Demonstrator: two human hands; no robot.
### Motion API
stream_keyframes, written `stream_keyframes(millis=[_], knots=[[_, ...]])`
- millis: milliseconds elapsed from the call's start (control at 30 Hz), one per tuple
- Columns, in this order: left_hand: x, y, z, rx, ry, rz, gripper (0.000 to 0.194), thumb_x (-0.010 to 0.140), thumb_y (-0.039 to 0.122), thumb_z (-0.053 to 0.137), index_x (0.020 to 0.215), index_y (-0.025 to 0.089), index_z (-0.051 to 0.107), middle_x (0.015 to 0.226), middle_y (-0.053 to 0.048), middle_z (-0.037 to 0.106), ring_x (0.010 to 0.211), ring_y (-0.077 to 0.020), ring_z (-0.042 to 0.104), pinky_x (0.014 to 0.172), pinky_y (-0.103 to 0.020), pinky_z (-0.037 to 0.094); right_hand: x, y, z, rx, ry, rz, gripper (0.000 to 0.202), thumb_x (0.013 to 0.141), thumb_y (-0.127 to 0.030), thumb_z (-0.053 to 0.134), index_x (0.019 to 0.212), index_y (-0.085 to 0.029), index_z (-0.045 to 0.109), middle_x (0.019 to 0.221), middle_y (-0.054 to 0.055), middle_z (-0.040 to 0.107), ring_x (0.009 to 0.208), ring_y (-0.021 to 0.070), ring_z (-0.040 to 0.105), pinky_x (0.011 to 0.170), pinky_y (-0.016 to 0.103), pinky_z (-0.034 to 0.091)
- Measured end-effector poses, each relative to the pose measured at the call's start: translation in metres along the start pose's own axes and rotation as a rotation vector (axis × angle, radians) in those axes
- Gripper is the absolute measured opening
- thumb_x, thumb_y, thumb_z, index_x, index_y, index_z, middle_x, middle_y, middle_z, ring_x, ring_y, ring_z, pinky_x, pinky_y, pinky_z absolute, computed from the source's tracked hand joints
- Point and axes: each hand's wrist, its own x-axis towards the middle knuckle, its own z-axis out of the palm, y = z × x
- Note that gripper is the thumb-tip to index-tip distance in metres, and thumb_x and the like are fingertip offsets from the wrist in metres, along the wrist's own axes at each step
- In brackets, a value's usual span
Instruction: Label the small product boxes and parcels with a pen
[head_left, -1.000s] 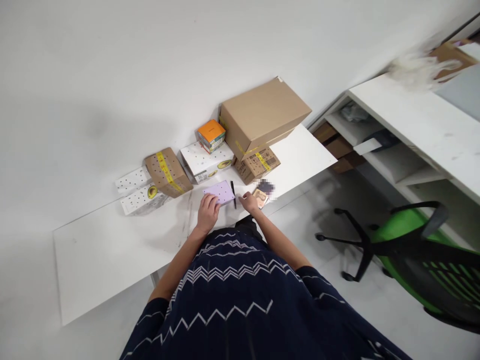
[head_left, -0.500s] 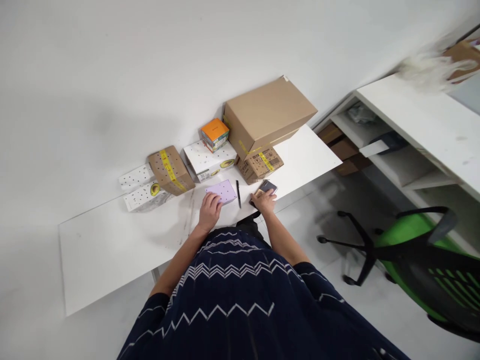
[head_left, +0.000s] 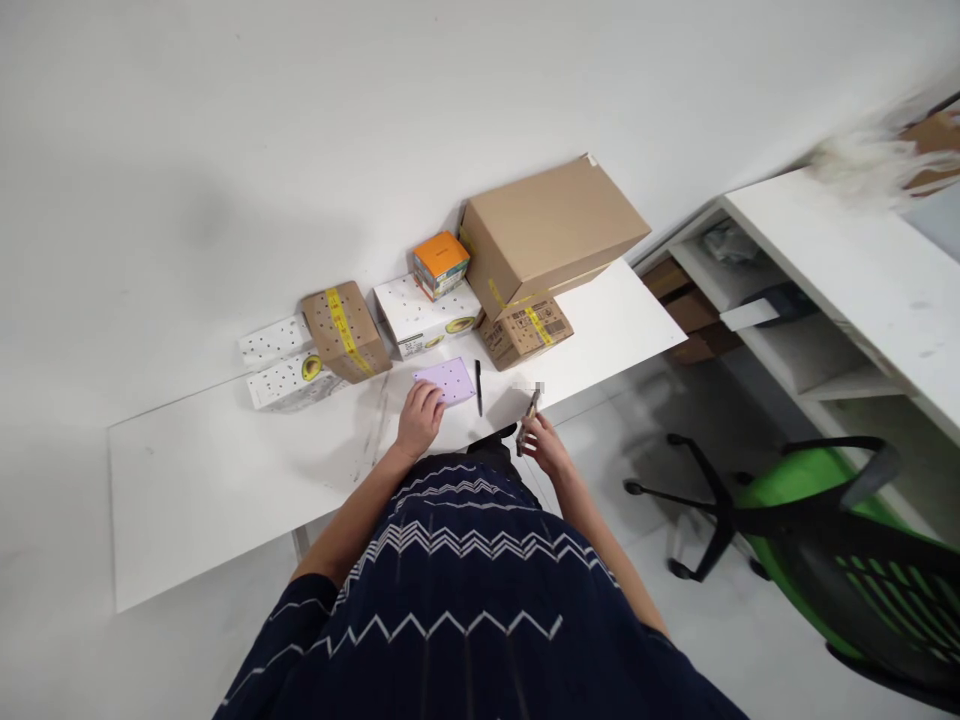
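Note:
My left hand point(head_left: 420, 415) rests at the near left corner of a flat purple box point(head_left: 456, 380) dotted with black marks, its fingers bent over the edge. To the right of that box a black pen point(head_left: 478, 388) lies on the white table point(head_left: 225, 480). Past the table's front edge, my right hand point(head_left: 546, 447) grips a smartphone point(head_left: 526, 420), which is tilted up and seen nearly edge-on. The thumb of my left hand is hidden.
Along the wall stand a large carton point(head_left: 555, 220), a smaller taped carton point(head_left: 525, 332), a white avocado box point(head_left: 427, 315) under an orange box point(head_left: 441, 262), and another taped carton point(head_left: 346, 330) beside white boxes point(head_left: 281, 380). A green chair point(head_left: 802, 485) and a white shelf unit point(head_left: 847, 270) are right.
My right hand has lifted the smartphone off the table and drawn it back toward me, turning it on edge. My left hand stays at the purple box. The view has shifted slightly.

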Motion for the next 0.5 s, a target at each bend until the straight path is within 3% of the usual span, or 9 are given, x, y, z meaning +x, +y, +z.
stream_keyframes(millis=[100,267,433,500], knots=[[0.000,0.001,0.000,0.004,0.010,0.002,0.026,0.099,0.031,0.048,0.113,0.016,0.064,0.115,-0.013,0.064,0.125,-0.0275,0.055,0.109,-0.050,0.048,-0.028,-0.006,0.002,0.251,-0.204,0.028,0.048,0.074,-0.050,0.065,0.115,-0.026,0.055,0.104,0.007,0.070,0.084,0.0236,0.069,0.068,0.037,0.056],[0.002,0.001,0.000,-0.004,0.004,0.003,0.024,0.099,0.030,0.048,0.112,0.017,0.064,0.114,-0.013,0.064,0.124,-0.0268,0.054,0.109,-0.049,0.048,-0.062,-0.046,0.027,0.340,-0.527,-0.101,0.065,0.069,-0.052,0.063,0.126,-0.022,0.056,0.128,0.016,0.065,0.107,0.0324,0.067,0.083,0.049,0.056],[0.000,-0.006,0.005,0.019,0.026,0.015,0.023,0.098,0.028,0.048,0.112,0.018,0.063,0.115,-0.013,0.063,0.125,-0.0268,0.054,0.108,-0.050,0.048,-0.070,-0.088,0.071,0.315,-0.633,-0.055,0.085,0.078,-0.083,0.032,0.119,-0.015,0.062,0.114,0.021,0.070,0.109,0.0350,0.066,0.085,0.052,0.054],[-0.001,-0.010,0.007,0.010,0.037,0.025,0.022,0.097,0.027,0.048,0.111,0.019,0.063,0.114,-0.012,0.062,0.124,-0.0266,0.054,0.108,-0.050,0.048,-0.068,-0.097,0.089,0.356,-0.670,-0.006,0.091,0.081,-0.086,0.020,0.117,-0.015,0.063,0.108,0.020,0.072,0.107,0.0344,0.066,0.085,0.053,0.054]])
